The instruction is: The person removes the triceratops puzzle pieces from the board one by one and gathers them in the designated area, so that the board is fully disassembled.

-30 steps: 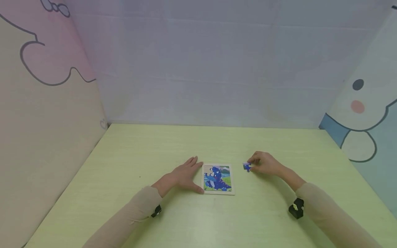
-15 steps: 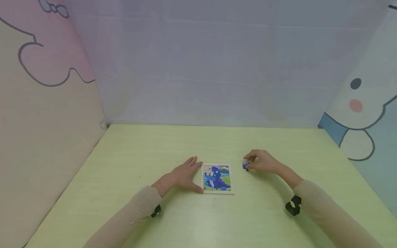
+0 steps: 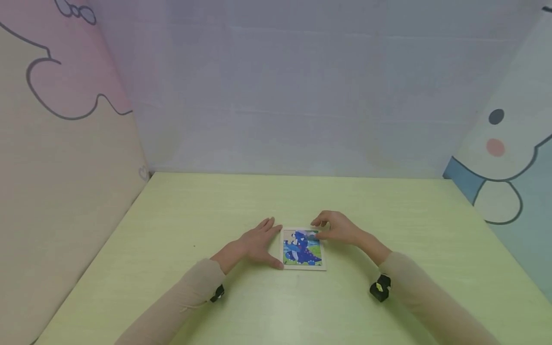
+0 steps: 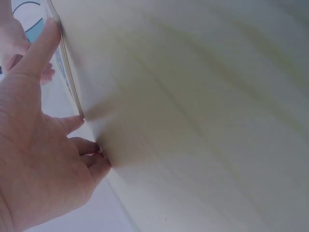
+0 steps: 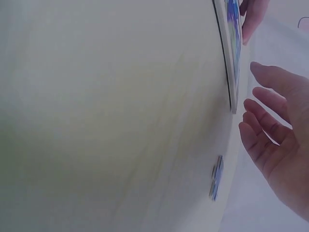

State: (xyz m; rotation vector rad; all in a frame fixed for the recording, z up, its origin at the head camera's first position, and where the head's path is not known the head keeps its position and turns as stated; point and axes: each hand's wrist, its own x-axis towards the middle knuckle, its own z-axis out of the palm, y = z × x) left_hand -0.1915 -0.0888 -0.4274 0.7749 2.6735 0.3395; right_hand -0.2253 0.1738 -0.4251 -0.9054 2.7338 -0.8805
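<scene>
A square jigsaw puzzle (image 3: 302,249) with a pale frame and a blue dinosaur picture lies flat on the table. A beige patch shows at its upper left. My left hand (image 3: 259,243) is spread along the frame's left side, with thumb and forefinger touching its corners. My right hand (image 3: 342,228) hovers over the puzzle's upper right corner. In the right wrist view the fingers of the right hand (image 5: 282,121) are apart and loosely bent, with nothing between them. A loose jigsaw piece (image 5: 217,178) lies on the table below that hand; in the head view it is hidden.
The pale yellow-green table (image 3: 215,206) meets a plain wall (image 3: 276,96) at the back. Side panels with cartoon drawings stand at left (image 3: 77,167) and right (image 3: 509,143). A black wrist device (image 3: 380,288) hangs below the right sleeve.
My right hand has let go of the loose jigsaw piece it was pinching and moved left to the puzzle's upper right corner. My left hand stays at the frame.
</scene>
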